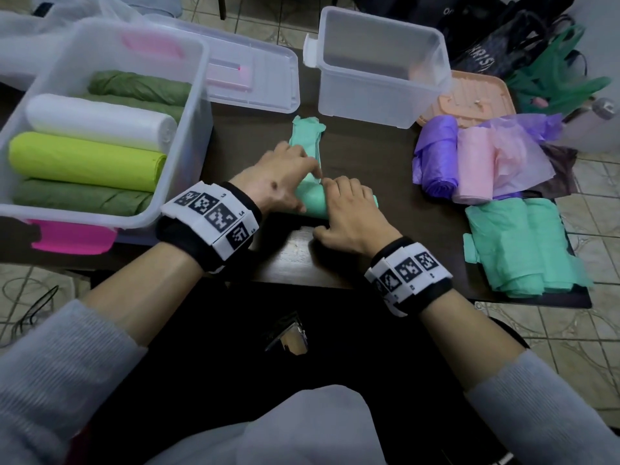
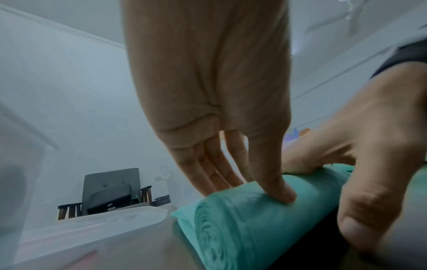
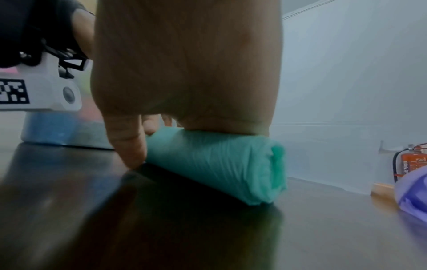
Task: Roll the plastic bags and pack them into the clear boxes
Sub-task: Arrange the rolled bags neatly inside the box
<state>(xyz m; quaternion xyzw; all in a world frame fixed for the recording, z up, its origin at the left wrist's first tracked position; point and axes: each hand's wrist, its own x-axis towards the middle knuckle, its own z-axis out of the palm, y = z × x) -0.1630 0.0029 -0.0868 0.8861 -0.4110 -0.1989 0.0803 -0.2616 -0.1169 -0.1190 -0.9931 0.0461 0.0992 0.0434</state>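
Both hands sit on one mint-green bag roll lying crosswise on the dark table, its unrolled tail stretching away beyond the knuckles. The left hand lies over the roll's left end with fingers fairly straight and the thumb pressed onto the top; the right hand covers the right half, fingers bent over the far side and the thumb down at the near edge. I'd say they are spread like this to keep the winding even across its width, so neither end telescopes.

Out past the left hand stands a clear box with pink latches, already holding what I count as five rolls: one white, one lime, three olive, though the olive ones overlap. Beyond the right hand stands a second clear box, with nothing in it that I can see, probably the next one to fill. A clear lid lies flat between the two boxes.

To the outside of the right hand wait one purple roll, one pink roll, and a flat stack of mint bags whose number I can't make out.
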